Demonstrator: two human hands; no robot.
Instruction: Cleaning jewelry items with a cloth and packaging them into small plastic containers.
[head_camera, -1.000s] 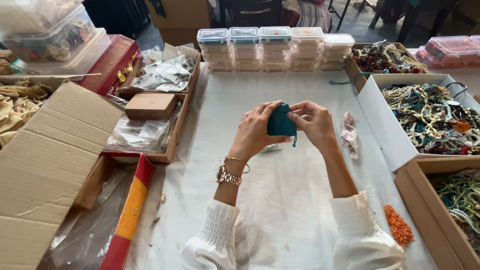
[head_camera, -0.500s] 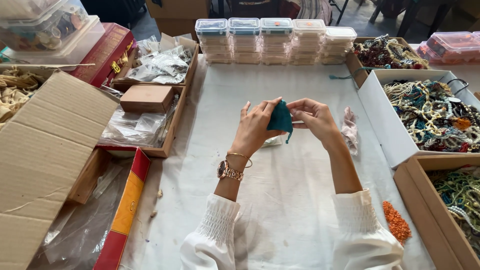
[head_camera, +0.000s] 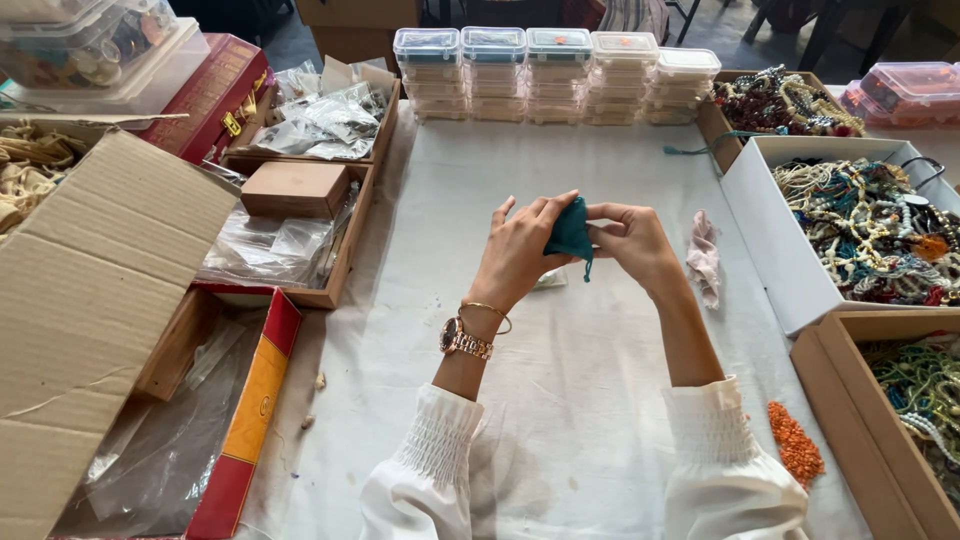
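Observation:
Both hands meet above the middle of a white cloth-covered table (head_camera: 560, 420). Between them is a small teal fabric pouch (head_camera: 571, 232) with a short cord hanging from it. My left hand (head_camera: 520, 250), with a watch and bangle on the wrist, pinches the pouch's left side. On the right side my right hand (head_camera: 632, 240) grips the same pouch with fingers curled. A small clear plastic bag (head_camera: 548, 280) lies on the cloth just under the hands.
Stacked clear lidded boxes (head_camera: 555, 75) line the far edge. Boxes of beaded jewellery (head_camera: 870, 225) stand right, with a pink cloth scrap (head_camera: 703, 258) and orange beads (head_camera: 795, 442) nearby. Left are cardboard boxes (head_camera: 90, 300), plastic bags (head_camera: 265, 245) and a red box (head_camera: 245, 420).
The hands and teal pouch stay at the table's middle, fingers working the pouch slightly. The view has shifted a little.

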